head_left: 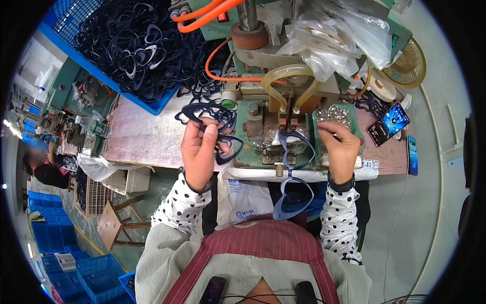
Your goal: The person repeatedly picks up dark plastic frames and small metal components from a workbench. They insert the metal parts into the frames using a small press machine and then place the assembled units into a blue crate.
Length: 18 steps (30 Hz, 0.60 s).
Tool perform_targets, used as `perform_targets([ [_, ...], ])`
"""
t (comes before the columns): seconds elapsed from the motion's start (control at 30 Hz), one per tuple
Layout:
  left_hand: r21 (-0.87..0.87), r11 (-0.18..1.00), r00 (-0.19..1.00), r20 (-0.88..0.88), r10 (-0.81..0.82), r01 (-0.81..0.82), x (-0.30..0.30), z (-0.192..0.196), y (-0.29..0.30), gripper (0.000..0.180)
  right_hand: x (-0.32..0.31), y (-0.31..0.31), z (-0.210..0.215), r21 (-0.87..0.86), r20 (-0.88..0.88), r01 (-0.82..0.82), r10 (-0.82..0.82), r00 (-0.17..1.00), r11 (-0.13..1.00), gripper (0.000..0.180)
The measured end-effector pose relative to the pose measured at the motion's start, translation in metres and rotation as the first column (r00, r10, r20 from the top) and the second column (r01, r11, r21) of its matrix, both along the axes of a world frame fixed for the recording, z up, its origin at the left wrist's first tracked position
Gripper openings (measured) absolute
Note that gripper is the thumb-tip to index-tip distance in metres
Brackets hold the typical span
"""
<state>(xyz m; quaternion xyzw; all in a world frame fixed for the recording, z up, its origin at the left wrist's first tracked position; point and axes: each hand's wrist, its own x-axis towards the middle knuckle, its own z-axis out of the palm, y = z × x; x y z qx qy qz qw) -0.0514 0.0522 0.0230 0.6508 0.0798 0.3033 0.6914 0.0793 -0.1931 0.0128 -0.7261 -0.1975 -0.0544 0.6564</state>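
Observation:
My left hand (pixel 199 152) is closed, thumb against fingers, on a dark blue eyeglass frame (pixel 233 145) with heart-like lens openings. More dark frames lie in a loose pile just beyond it. A lighter blue glasses front (pixel 281 201) hangs from the jaws of a green bench press (pixel 254 161), its lower rim over the table's front edge. To the right of the press, my right hand (pixel 338 147) is pinched, thumb to forefinger; whatever it holds is too small to make out. Close beyond that hand sits a green tray (pixel 354 114) of small shiny metal parts.
A blue crate (pixel 157 105) heaped with dark frames stands at the back left. Orange hoses (pixel 212 11) and clear plastic bags (pixel 324 40) hang around the press. On the right lie a lit phone (pixel 389 124) and a small fan (pixel 407 63). A wooden stool (pixel 112 225) stands lower left.

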Motion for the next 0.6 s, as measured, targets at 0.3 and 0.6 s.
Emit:
perform_targets([
  [0.3, -0.186, 0.948, 0.949, -0.135, -0.284, 0.257, -0.012, 0.003, -0.021, 0.020, -0.022, 0.036, 0.029, 0.043, -0.250, -0.089, 0.097, 0.963, 0.995, 0.040],
  [0.6, -0.627, 0.622, 0.682, -0.191, -0.706, 0.468, -0.008, 0.034, -0.046, 0.023, -0.023, 0.051, 0.029, 0.191, -0.271, -0.085, 0.136, 0.953, 0.978, 0.049],
])
